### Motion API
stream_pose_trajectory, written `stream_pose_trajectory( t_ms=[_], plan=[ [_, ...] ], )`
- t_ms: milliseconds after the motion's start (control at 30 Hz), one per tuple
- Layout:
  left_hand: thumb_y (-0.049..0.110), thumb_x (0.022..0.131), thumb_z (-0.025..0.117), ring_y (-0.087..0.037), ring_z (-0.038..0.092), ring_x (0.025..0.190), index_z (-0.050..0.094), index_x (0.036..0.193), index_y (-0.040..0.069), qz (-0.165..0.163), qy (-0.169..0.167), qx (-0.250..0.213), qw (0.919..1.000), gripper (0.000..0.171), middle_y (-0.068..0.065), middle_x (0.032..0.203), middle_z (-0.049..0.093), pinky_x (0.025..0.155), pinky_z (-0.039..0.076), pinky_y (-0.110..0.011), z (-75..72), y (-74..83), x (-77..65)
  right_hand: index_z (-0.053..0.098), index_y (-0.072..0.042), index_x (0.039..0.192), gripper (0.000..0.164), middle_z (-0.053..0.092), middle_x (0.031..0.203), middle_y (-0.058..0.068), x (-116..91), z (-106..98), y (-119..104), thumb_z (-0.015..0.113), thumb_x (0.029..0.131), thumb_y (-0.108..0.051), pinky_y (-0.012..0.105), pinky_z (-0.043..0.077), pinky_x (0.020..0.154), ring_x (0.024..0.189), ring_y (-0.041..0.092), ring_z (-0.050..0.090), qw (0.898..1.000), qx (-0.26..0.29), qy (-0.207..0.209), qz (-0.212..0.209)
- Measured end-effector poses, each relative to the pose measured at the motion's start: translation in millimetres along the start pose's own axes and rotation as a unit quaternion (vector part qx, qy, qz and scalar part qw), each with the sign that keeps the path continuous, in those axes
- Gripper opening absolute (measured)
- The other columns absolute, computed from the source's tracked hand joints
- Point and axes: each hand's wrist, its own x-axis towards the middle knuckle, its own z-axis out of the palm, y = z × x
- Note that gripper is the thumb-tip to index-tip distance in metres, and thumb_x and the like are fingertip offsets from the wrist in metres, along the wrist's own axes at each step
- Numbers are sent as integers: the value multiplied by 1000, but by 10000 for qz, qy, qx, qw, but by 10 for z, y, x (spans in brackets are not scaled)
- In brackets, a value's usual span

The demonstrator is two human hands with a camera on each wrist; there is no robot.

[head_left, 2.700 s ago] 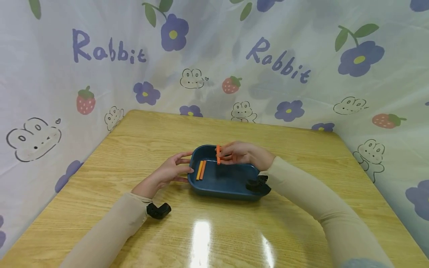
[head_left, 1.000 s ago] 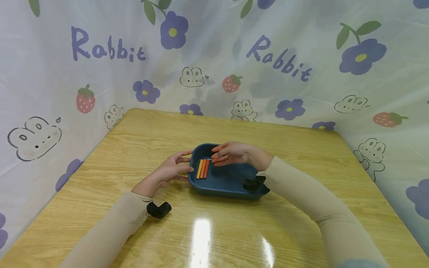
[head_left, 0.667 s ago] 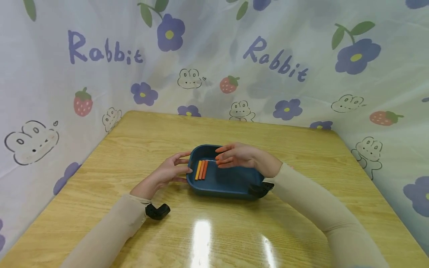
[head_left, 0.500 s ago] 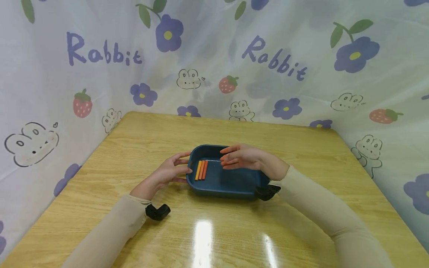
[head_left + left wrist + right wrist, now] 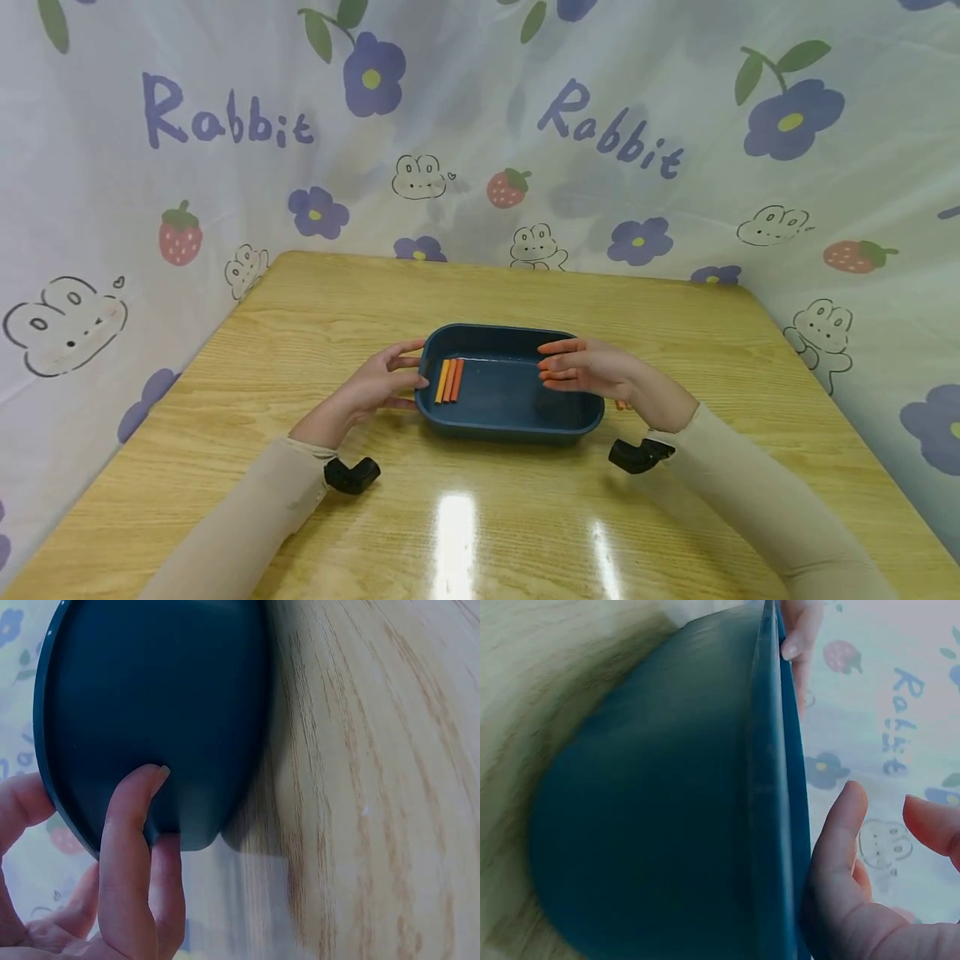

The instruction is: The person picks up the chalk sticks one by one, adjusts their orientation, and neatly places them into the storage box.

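In the head view a dark blue tray (image 5: pixel 510 429) with rounded corners stands on the table. Inside, near its left end, three slim sticks lie side by side: yellow (image 5: pixel 442 382), orange (image 5: pixel 449 381) and red-orange (image 5: pixel 457 380). My left hand (image 5: pixel 375 387) holds the tray's left end, thumb at the rim and fingers against the outer wall (image 5: pixel 157 712). Over the tray's right end hovers my right hand (image 5: pixel 600 371), fingers loosely extended and nothing in them. Orange stick ends (image 5: pixel 624 405) show beside the tray, mostly hidden behind that hand.
The wooden table (image 5: pixel 360 308) extends around the tray. A patterned cloth (image 5: pixel 465 92) hangs behind it and at both sides. Black devices sit at the left wrist (image 5: pixel 352 475) and the right wrist (image 5: pixel 641 455).
My right hand has set the red-orange stick down beside the other two in the tray, let go and moved right. The left hand stays at the tray's end.
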Motion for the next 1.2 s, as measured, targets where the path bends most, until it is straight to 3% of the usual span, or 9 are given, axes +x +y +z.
stream_pose_trajectory(
  t_ms=[267,567,667,800,900,1200],
  plan=[
    [-1,89,56,-35,57,105,26,147,10,-6,9,2,10000,66,-26,141,31,74,55,-42,-6,-16,5,21,11,139,52,63,98,4,-222,-171,110,47,95,2,30,48,89,92,16,62,9993,236,-63,-289],
    [0,89,56,-34,57,104,25,147,10,47,-6,12,10000,66,-27,140,31,73,55,-43,-4,-22,17,40,-2,126,31,62,100,6,-430,-337,186,41,96,6,27,49,87,92,16,62,9946,825,-99,-623],
    [0,90,56,-35,57,104,25,147,10,53,-18,7,10000,66,-26,140,31,74,55,-43,-5,-22,17,35,1,130,35,62,99,7,-473,-372,206,43,95,5,27,50,85,91,17,63,9945,855,76,-598],
    [0,90,55,-35,57,104,25,147,10,58,-23,2,10000,66,-26,141,31,73,55,-42,-16,-26,13,15,7,143,56,60,104,7,-528,-429,245,45,96,2,26,50,84,92,16,63,9946,804,305,-576],
    [0,90,55,-36,57,104,25,148,10,72,-33,-8,10000,66,-26,141,30,73,55,-41,-24,-29,12,3,10,144,65,58,107,6,-564,-491,278,46,96,0,24,50,84,94,14,61,9942,757,495,-588],
    [0,90,55,-37,57,105,24,148,10,88,-79,-16,9999,66,-27,141,30,74,55,-42,-17,-36,12,3,9,145,66,59,110,0,-653,-695,357,47,97,-5,25,49,84,95,11,60,9912,453,1162,-441]
  ],
)
